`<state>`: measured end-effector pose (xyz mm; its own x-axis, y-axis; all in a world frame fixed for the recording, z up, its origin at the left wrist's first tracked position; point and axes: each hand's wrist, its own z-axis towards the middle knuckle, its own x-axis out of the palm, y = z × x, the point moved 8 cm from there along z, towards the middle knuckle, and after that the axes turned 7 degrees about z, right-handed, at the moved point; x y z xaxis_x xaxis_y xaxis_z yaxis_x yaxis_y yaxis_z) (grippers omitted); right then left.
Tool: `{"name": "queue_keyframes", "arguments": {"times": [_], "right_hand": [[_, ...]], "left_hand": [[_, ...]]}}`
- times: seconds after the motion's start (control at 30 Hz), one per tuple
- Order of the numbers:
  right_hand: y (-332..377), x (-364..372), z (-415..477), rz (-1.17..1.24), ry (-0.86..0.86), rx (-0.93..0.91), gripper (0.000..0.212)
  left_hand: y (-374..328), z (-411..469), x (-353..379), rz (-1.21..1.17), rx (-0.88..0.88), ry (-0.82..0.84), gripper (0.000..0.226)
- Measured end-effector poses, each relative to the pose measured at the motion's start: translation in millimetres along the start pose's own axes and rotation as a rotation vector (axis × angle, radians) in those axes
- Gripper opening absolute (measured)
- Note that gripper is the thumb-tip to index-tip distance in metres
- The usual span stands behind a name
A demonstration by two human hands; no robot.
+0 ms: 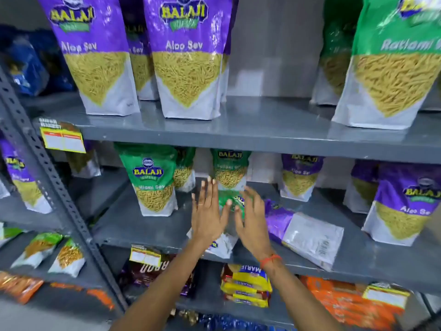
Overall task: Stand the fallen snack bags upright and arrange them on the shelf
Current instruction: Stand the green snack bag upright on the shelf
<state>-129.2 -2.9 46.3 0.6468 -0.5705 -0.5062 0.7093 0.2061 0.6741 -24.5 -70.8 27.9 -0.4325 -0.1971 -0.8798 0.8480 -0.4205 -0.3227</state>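
Observation:
On the middle grey shelf (pixel 133 225) a green Ratlami Sev bag (pixel 232 203) lies fallen, its white bottom sticking out over the front edge. My left hand (pixel 207 213) and my right hand (pixel 253 223) hover over it side by side, fingers spread, holding nothing. They hide most of the bag. To the right a purple Aloo Sev bag (pixel 303 232) lies flat, back side up. A green bag (pixel 152 180) stands upright to the left, another green one (pixel 230 170) stands behind my hands, and purple bags (pixel 298 177) (pixel 403 206) stand to the right.
The upper shelf (pixel 262 130) holds upright purple and green bags. Yellow price tags (pixel 62 139) (pixel 145 256) hang on the shelf edges. A perforated metal upright (pixel 55 194) runs down at the left. Biscuit packs (pixel 247 285) and orange packets (pixel 343 302) fill the shelf below.

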Motion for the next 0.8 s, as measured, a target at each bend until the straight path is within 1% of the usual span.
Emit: {"name": "queue_keyframes", "arguments": {"times": [0.03, 0.1, 0.13, 0.17, 0.2, 0.27, 0.3, 0.37, 0.43, 0.5, 0.53, 0.57, 0.6, 0.63, 0.67, 0.7, 0.73, 0.8], "right_hand": [[-22.8, 26.4, 0.5, -0.001, 0.115, 0.143, 0.038], [-51.5, 50.5, -3.5, -0.053, 0.246, 0.315, 0.031], [-65.6, 63.0, -6.8, -0.077, 0.301, 0.444, 0.029], [-75.7, 70.5, -5.5, -0.141, 0.328, 0.5, 0.03], [-82.6, 75.2, -5.6, -0.185, 0.362, 0.547, 0.032], [-95.1, 79.5, 1.2, -0.194, 0.357, 0.64, 0.035], [-104.2, 81.9, 6.0, -0.192, 0.34, 0.691, 0.036], [-113.2, 81.0, 15.2, -0.186, 0.323, 0.76, 0.037], [-121.8, 76.6, 17.6, -0.19, 0.312, 0.812, 0.035], [-138.0, 73.0, 15.1, -0.153, 0.278, 0.887, 0.031], [-145.1, 73.0, 13.1, -0.113, 0.264, 0.929, 0.027], [-154.8, 75.6, 11.8, -0.041, 0.25, 0.949, 0.021], [-163.1, 78.0, 12.5, 0.039, 0.229, 0.954, 0.015], [-167.3, 78.3, 14.4, 0.099, 0.203, 0.947, 0.014], [-164.9, 75.0, 18.5, 0.119, 0.175, 0.921, 0.023], [-157.8, 72.4, 25.0, 0.136, 0.158, 0.881, 0.03], [-146.9, 68.1, 33.5, 0.134, 0.136, 0.836, 0.031], [-126.7, 56.3, 54.0, 0.136, 0.036, 0.72, 0.021]], "left_hand": [[19.3, 13.9, 20.1, -0.024, -0.098, 0.129, 0.082], [44.2, 24.9, 54.2, -0.155, -0.261, 0.423, 0.073], [55.1, 28.8, 69.6, -0.266, -0.329, 0.582, 0.069], [61.2, 31.4, 82.2, -0.326, -0.369, 0.677, 0.064], [64.1, 32.2, 88.5, -0.349, -0.38, 0.729, 0.059], [74.4, 44.1, 91.3, -0.32, -0.354, 0.678, 0.047], [83.4, 52.4, 90.9, -0.274, -0.352, 0.608, 0.042], [101.2, 62.7, 95.7, -0.231, -0.408, 0.55, 0.037], [116.0, 60.9, 107.7, -0.334, -0.518, 0.559, 0.037], [132.6, 65.7, 119.3, -0.381, -0.571, 0.489, 0.038], [139.4, 68.8, 124.9, -0.389, -0.585, 0.466, 0.035], [141.4, 68.7, 126.1, -0.446, -0.61, 0.453, 0.026], [140.2, 66.7, 122.8, -0.527, -0.635, 0.429, 0.015], [136.0, 63.3, 110.4, -0.583, -0.648, 0.388, 0.022], [133.5, 61.3, 102.5, -0.61, -0.659, 0.373, 0.032], [133.1, 62.0, 99.3, -0.663, -0.673, 0.362, 0.035], [131.8, 64.4, 92.5, -0.702, -0.683, 0.333, 0.034], [124.7, 76.9, 76.8, -0.723, -0.61, 0.206, 0.027]]}}
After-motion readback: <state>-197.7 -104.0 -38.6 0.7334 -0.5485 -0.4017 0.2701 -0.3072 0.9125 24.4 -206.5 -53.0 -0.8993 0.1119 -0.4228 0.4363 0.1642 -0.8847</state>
